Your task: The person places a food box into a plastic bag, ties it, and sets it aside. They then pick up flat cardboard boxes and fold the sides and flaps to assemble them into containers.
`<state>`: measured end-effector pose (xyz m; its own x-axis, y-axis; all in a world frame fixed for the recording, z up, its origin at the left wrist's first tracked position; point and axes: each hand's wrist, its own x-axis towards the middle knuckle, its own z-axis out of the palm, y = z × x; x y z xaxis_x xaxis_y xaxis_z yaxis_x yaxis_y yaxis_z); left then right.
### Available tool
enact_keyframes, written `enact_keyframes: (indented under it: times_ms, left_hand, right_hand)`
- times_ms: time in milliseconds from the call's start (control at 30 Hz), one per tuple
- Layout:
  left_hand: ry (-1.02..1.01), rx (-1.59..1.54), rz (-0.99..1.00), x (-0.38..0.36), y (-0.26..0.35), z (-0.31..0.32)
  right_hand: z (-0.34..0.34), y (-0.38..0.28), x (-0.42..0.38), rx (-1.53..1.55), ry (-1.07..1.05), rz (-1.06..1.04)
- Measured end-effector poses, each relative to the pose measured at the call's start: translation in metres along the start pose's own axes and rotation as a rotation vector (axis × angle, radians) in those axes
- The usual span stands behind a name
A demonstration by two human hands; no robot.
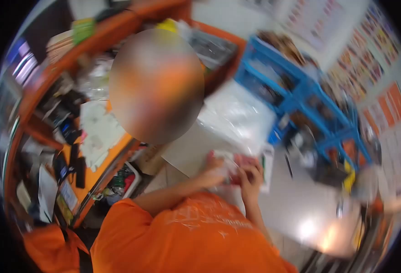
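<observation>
At five o'clock from the middle of my head view: red-and-white packet (232, 171), between both hands. Left hand (212, 172) at its nine o'clock end; motion blur, so I cannot tell whether those fingers pinch or merely rest. Right hand (252, 174) at three o'clock, fingers bent, apparently pinching the edge.

Around the packet: clear plastic (241, 119) at twelve, blue rack (296, 93) toward one, white card (267, 168) just beside the right hand at three, black pen (288, 165) farther out that way. Table (307, 202) spreads toward four.

Risks, as I judge them: a slack right pinch could let the packet slip, and being near the table's edge, it might miss the top. Loose plastic could snag fingertips reaching toward twelve. A wide right elbow or wrist could nudge the card.
</observation>
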<state>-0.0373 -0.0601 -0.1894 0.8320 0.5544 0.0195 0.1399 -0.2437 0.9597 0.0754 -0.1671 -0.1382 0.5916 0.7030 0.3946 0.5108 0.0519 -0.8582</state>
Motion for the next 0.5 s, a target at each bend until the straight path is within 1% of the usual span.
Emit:
enact_keyframes:
  times_ms: [33, 67, 100, 133, 167, 200, 233, 267, 300, 333, 367, 400, 433, 467, 500]
  left_hand:
    - [0.267, 0.106, 0.057, -0.008, 0.01, 0.005]
    - [0.186, 0.449, 0.089, -0.001, 0.004, 0.006]
    - [0.02, 0.365, -0.069, 0.005, 0.012, -0.002]
    - [-0.098, -0.5, -0.395, 0.0, 0.051, -0.014]
    - [-0.042, -0.504, -0.383, 0.003, 0.048, -0.017]
    - [-0.047, -0.312, -0.261, 0.006, 0.039, -0.013]
    - [-0.069, -0.11, -0.151, 0.006, 0.029, -0.011]
    - [-0.056, -0.099, -0.153, 0.007, 0.021, -0.008]
    - [-0.013, -0.063, -0.026, 0.005, 0.022, -0.005]
    - [0.022, -0.018, 0.104, 0.006, 0.022, -0.008]
    - [0.018, -0.012, 0.108, 0.008, 0.023, -0.008]
    - [0.035, 0.208, 0.179, 0.002, 0.051, -0.012]
    - [0.043, 0.424, 0.243, -0.008, 0.082, -0.016]
    - [-0.052, 0.537, 0.076, -0.017, 0.118, -0.025]
    - [-0.096, 0.531, 0.079, -0.015, 0.103, -0.019]
  right_hand:
    - [0.003, 0.011, -0.003, 0.164, 0.033, -0.065]
    - [-0.004, 0.014, -0.002, 0.192, -0.046, -0.04]
    - [-0.002, -0.007, -0.001, 0.481, -0.045, 0.152]
    - [0.001, -0.009, 0.002, 0.424, -0.108, 0.145]
    - [-0.001, -0.005, -0.001, 0.355, -0.152, 0.147]
    - [-0.015, 0.024, 0.0, 0.114, -0.212, 0.064]
    - [-0.019, 0.018, 0.01, -0.125, -0.25, -0.015]
    - [-0.023, 0.011, 0.011, -0.078, -0.266, 0.175]
    - [-0.021, 0.011, 0.012, -0.073, -0.269, 0.169]
    - [-0.018, 0.015, 0.011, -0.031, -0.236, 0.131]
    - [-0.019, 0.023, 0.009, 0.006, -0.203, 0.096]
    - [-0.022, 0.055, 0.008, 0.062, -0.182, 0.177]
    - [-0.02, 0.064, 0.009, 0.058, -0.177, 0.191]
    - [-0.016, 0.067, 0.009, 0.35, -0.118, 0.282]
    - [-0.014, 0.066, 0.004, 0.637, -0.03, 0.369]
